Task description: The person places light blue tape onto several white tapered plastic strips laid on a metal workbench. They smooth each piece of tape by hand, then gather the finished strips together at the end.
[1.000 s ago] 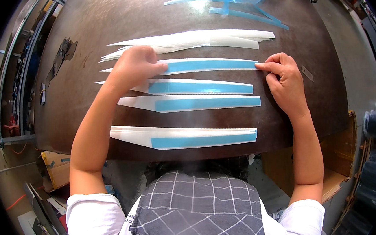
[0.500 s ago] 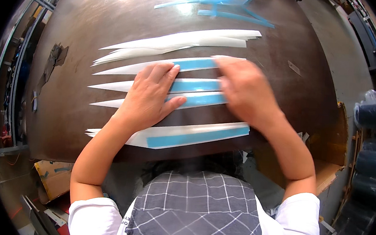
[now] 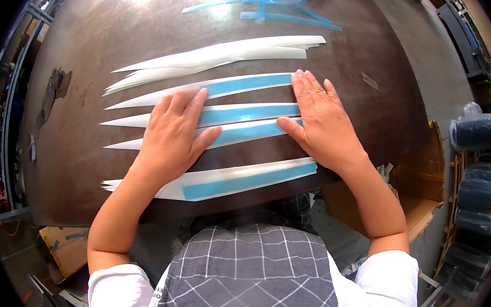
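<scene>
Three long, pointed white strips lie side by side on the brown table, each with a band of blue film: the far strip (image 3: 251,84), the middle strip (image 3: 248,113) and the near strip (image 3: 244,132). Flat across their left-middle part rests my left hand (image 3: 172,130), fingers extended. My right hand (image 3: 323,122) lies spread over their right ends, its thumb on the near strip. Closer to me is a stack of white strips (image 3: 249,180) with a blue band on top. Beyond my hands lies a pile of plain white strips (image 3: 218,59).
Loose blue film strips (image 3: 290,19) lie at the table's far side. Dark scraps (image 3: 51,95) and a small tag (image 3: 370,81) sit on the brown table (image 3: 374,126). A cardboard box (image 3: 421,190) stands below the right edge; wrapped dark rolls (image 3: 483,132) are farther right.
My right hand has gone from curled and blurred over the strips' right ends to lying flat and spread there. My left hand stays on the strips. The whole view has shifted slightly.
</scene>
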`<state>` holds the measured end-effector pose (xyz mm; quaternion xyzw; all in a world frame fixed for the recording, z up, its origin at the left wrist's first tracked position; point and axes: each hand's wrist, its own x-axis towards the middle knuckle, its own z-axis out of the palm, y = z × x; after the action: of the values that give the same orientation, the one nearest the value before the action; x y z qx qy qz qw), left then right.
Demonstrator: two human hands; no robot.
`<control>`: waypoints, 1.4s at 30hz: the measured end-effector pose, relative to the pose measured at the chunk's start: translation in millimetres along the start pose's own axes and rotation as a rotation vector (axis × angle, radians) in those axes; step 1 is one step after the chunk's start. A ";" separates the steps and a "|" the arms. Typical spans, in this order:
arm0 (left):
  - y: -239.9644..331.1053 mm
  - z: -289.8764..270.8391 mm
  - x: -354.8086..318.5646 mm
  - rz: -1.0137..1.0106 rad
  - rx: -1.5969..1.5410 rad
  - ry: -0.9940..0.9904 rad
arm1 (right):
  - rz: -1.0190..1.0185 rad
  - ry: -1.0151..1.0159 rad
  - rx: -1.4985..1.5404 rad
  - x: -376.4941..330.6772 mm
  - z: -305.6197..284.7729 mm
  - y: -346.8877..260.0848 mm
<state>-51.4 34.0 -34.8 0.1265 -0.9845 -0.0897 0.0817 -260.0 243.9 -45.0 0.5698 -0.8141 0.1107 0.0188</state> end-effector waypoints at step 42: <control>-68.2 -44.0 -21.6 -0.186 -0.149 -0.061 | 0.112 -0.239 0.179 43.0 -41.1 -20.3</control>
<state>-6.8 -32.1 -8.6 0.2082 -0.9612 -0.1735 0.0521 -260.0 205.9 5.0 0.5318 -0.8280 0.1152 -0.1355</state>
